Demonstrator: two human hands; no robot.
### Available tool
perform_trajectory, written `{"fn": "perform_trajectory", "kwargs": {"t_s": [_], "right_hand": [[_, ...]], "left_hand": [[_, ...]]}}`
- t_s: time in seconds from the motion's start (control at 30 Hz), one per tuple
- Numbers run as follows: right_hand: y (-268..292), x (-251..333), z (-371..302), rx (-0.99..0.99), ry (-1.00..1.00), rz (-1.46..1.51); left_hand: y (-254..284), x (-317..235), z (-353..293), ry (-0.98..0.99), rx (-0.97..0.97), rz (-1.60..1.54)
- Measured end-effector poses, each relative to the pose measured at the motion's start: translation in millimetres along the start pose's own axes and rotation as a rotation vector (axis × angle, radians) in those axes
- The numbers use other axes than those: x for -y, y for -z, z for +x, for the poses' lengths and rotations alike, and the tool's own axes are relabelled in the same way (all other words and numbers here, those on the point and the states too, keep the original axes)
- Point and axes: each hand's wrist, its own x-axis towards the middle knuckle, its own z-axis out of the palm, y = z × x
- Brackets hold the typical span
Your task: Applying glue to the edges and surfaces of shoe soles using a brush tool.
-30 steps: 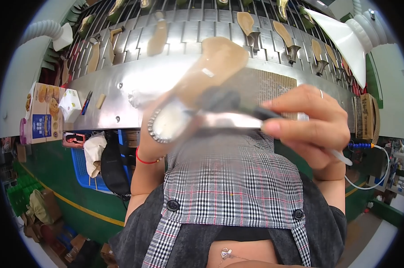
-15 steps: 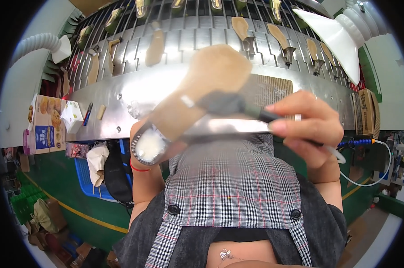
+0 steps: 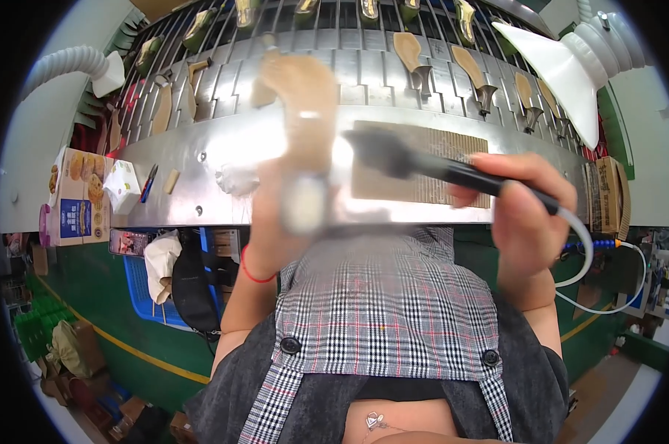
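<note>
My left hand [image 3: 266,222], a red cord at its wrist, grips a tan shoe sole [image 3: 308,103] held upright above the metal bench. Motion smears the sole. At its lower end is a blurred whitish patch [image 3: 306,203], whose nature I cannot make out. My right hand [image 3: 527,196] is closed round the black handle of a brush [image 3: 468,176], and a pale thin tube runs from the handle's rear end. The brush's dark head is blurred, just right of the sole and apart from it. Behind them, a ridged cardboard sheet [image 3: 423,140] lies on the bench.
Slatted conveyor [image 3: 349,70] behind the bench carries heeled soles [image 3: 471,70] and several shiny shoe parts. A white extraction hood [image 3: 556,74] hangs at right, a smaller nozzle [image 3: 111,74] at left. Cookie box [image 3: 90,189], pens [image 3: 149,183] and a blue basket [image 3: 138,292] are at left.
The sole has swung from a rightward slant to nearly upright, and its lower end has shifted right. My right hand's brush has turned slightly and no longer overlaps the sole.
</note>
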Motion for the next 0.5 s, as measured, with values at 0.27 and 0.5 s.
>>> {"fn": "perform_trajectory", "kwargs": {"t_s": [0.27, 0.5], "right_hand": [[-42, -26, 15, 0.168, 0.690, -0.684], [-47, -33, 9, 0.333, 0.769, -0.593]], "left_hand": [[-27, 1, 1, 0.009, 0.024, 0.129], [-23, 5, 2, 0.059, -0.061, -0.026]]}}
